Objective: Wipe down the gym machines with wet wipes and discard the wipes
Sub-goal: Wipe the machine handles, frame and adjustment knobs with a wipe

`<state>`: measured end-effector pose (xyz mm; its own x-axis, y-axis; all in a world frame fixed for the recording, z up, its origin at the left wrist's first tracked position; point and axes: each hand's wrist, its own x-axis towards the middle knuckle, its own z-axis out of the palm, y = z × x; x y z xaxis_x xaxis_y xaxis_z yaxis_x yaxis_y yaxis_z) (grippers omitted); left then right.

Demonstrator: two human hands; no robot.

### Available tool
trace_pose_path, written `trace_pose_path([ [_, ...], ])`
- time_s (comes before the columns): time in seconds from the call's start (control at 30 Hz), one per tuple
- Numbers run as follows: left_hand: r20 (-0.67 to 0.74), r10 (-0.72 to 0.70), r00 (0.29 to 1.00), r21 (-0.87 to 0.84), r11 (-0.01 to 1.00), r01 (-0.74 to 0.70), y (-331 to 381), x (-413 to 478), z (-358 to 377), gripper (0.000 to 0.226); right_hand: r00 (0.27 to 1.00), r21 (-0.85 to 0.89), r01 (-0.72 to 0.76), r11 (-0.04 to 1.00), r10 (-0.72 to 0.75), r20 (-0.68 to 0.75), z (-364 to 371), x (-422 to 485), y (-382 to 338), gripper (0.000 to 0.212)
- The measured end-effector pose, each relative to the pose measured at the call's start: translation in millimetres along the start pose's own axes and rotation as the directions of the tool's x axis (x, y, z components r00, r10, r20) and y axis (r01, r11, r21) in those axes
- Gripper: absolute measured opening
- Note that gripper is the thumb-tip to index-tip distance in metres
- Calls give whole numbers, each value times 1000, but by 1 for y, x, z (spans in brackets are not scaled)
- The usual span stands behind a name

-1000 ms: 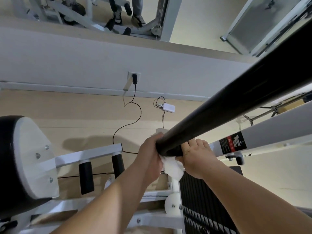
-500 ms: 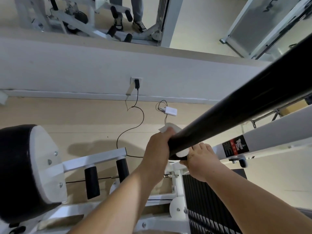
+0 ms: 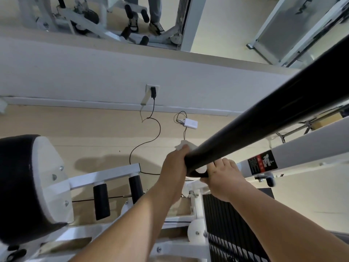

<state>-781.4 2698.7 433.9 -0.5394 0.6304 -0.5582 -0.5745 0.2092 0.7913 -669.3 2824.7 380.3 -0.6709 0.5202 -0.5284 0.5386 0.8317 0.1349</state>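
The black bar (image 3: pixel 264 118) slants from its near end up to the upper right. The left hand (image 3: pixel 174 167) curls round that end, with the wet wipe (image 3: pixel 184 145) pinned under its fingers. The right hand (image 3: pixel 222 178) seems clamped on the end's underside. Open floor (image 3: pixel 94 133) lies beyond.

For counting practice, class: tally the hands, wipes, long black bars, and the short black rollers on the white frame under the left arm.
2 hands: left hand, right hand
1 wipe
1 long black bar
2 short black rollers
Total: 6
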Motion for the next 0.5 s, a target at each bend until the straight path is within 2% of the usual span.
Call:
trace_pose_path([
  [0.07,31,89,996,58,994,-91,13,-15,8,32,1000,-15,-2,1000,2,1,2,0,0,45],
  [0.13,51,231,972,13,973,-232,22,-30,18,38,1000,-58,20,998,-20,7,2,1,2,43],
  [0.2,50,307,950,-13,952,-307,15,-31,17,41,999,-48,17,999,-15,30,0,2,2,42],
  [0.27,52,224,973,-2,975,-224,8,-17,4,42,1000,-53,13,999,-12,26,1,1,1,45],
  [0.33,57,76,996,-27,997,-74,-1,-4,-5,36,1000,-39,12,999,-12,2,0,1,1,47],
  [0.43,15,-129,991,-181,975,130,-9,3,-7,37,1000,-3,12,1000,-12,-23,3,-1,1,45],
  [0.5,-22,-188,982,-258,950,176,-6,-6,-2,30,1000,-1,16,1000,-16,-24,2,-1,2,43],
])
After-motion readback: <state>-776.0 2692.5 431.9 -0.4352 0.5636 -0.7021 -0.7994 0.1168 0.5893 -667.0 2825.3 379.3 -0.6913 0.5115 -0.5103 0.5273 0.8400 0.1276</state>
